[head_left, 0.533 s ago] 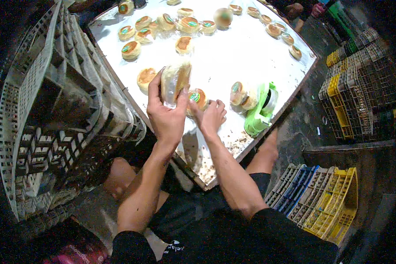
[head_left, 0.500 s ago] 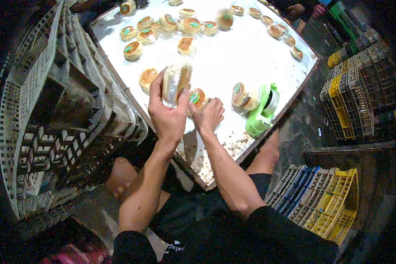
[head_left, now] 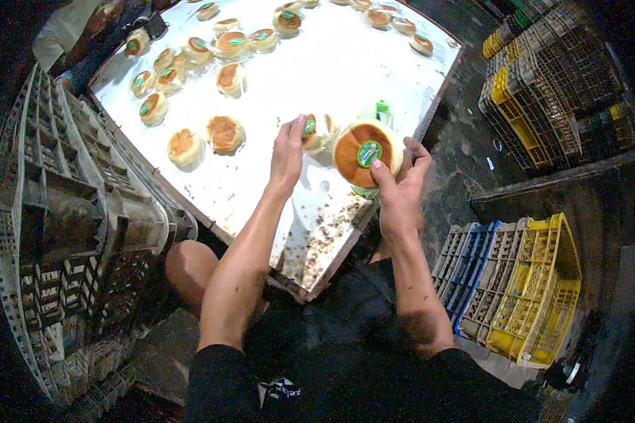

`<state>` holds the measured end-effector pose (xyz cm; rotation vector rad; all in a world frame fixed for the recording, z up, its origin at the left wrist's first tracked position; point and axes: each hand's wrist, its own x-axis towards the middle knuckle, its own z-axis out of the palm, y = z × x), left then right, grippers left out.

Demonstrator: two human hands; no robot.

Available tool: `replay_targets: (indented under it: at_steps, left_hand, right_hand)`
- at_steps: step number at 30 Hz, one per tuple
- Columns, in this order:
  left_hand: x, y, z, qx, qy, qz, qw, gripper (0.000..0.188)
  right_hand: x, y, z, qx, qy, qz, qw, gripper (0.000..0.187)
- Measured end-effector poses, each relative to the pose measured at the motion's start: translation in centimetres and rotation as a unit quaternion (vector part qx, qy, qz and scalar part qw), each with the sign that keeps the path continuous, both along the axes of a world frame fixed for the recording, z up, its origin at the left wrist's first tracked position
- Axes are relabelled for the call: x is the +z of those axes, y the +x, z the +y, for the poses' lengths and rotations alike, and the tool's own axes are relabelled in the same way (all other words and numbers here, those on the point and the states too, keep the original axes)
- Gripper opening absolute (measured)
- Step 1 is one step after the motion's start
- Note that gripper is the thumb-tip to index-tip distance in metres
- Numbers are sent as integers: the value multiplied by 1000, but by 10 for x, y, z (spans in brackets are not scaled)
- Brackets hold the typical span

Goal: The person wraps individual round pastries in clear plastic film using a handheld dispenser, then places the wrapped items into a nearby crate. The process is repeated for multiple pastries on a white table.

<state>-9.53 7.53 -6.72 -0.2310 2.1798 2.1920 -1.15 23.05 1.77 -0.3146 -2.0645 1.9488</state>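
Head view: labelled bun [head_left: 354, 158] is now sitting in the right hand [head_left: 401, 201], over the bench [head_left: 282, 92], partly hiding the green dispenser [head_left: 382, 109]. Thumb is pressing its face, fingers bracing behind: pinching. Left hand [head_left: 287, 155] is no longer holding up a bun, so holding is passing to the right; its fingers are lying together beside another bun [head_left: 310, 127], grip can't tell. Two plain buns [head_left: 224, 134] are resting leftward; crates [head_left: 543, 282] are standing right.

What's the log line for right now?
left hand: at stickered bun | right hand: holding another bun, green sticker showing | white table: more buns
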Motion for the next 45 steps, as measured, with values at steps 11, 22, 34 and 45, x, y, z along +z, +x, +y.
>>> replay_targets:
  at_steps: [11, 22, 34, 45]
  left_hand:
    - [73, 80, 8, 73, -143, 308, 938, 29]
    - [102, 110, -47, -21, 20, -27, 999, 24]
    - [110, 120, -45, 91, 246, 52, 964, 24]
    - [103, 122, -72, -45, 37, 225, 973, 34]
  right_hand:
    - [10, 9, -12, 104, 36, 130, 985, 15]
    - [26, 28, -51, 170, -215, 120, 954, 16]
    - [7, 38, -83, 66, 278, 282, 916, 49]
    - [13, 33, -72, 174, 227, 217, 933, 39]
